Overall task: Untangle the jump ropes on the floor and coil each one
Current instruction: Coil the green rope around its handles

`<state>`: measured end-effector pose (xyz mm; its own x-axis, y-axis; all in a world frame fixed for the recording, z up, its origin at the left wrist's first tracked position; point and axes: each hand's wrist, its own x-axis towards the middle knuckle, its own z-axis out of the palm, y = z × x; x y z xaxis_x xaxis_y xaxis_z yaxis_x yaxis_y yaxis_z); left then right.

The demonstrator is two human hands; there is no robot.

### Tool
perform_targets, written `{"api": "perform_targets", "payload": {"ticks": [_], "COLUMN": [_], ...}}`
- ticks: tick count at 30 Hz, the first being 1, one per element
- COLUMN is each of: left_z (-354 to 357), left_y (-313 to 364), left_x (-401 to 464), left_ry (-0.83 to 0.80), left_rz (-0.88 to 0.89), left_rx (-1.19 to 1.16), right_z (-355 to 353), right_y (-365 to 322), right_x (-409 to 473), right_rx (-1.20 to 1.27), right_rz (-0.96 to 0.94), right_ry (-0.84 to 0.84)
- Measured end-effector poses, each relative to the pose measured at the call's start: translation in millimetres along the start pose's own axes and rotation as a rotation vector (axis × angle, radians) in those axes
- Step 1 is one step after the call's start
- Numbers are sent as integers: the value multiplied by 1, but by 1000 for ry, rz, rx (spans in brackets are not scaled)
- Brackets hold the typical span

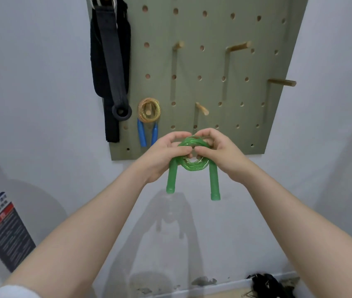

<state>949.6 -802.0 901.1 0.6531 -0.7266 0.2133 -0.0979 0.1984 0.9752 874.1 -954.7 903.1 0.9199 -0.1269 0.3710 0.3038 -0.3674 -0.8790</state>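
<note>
Right now, working from the biggest thing down: the olive-green wooden pegboard [203, 67] fills the far wall, with several bare wooden pegs and, on its left edge, a black webbing strap with a ring end [110, 67]. Just right of that strap the coiled orange-gold jump rope with blue handles [148, 117] already hangs on a peg, so I judge that one is finished. Low on the near left wall is a dark printed notice [7, 231]; a black tangle of something [267, 284] lies on the floor at the near right, too small to tell what. I hold the translucent green plastic jump rope [193, 160] up in front of the pegboard's lower edge, coiled into a tight ring, its two handles hanging down side by side. My left hand [166, 155] pinches the left of the coil and my right hand [218, 153] pinches the right, both with curled fingers closed on the loops. To do this step well, I think I should keep all loops gathered, open the ring's centre, and slide it fully onto the bare wooden peg [202, 108] just above before letting go, one hand at a time.
</note>
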Motion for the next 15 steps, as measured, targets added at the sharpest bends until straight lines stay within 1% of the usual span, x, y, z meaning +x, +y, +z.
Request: {"api": "perform_targets", "payload": {"ticks": [2,5,7,10,11,13,15], "left_z": [-1,0,2,9,12,15,14], "left_y": [2,6,10,18,20,22,19], "left_x": [2,20,39,75,87,108,125], "left_ry": [-48,52,103,145,177,258,320], "left_rz": [36,92,132,221,255,305,324], "left_rx": [-28,74,196,343,370,424,454], "right_z": [-7,-23,-36,-58,-64,-72,-76], "right_y": [-5,-4,0,6,8,14,23], "right_x": [7,22,37,65,75,93,109], "right_rx": [94,68,-35,-354,-410,-430,-502], "right_rz": [-5,-25,-70,-211,-251,-317,-338], "right_ry": [30,40,50,118,149,198,225]}}
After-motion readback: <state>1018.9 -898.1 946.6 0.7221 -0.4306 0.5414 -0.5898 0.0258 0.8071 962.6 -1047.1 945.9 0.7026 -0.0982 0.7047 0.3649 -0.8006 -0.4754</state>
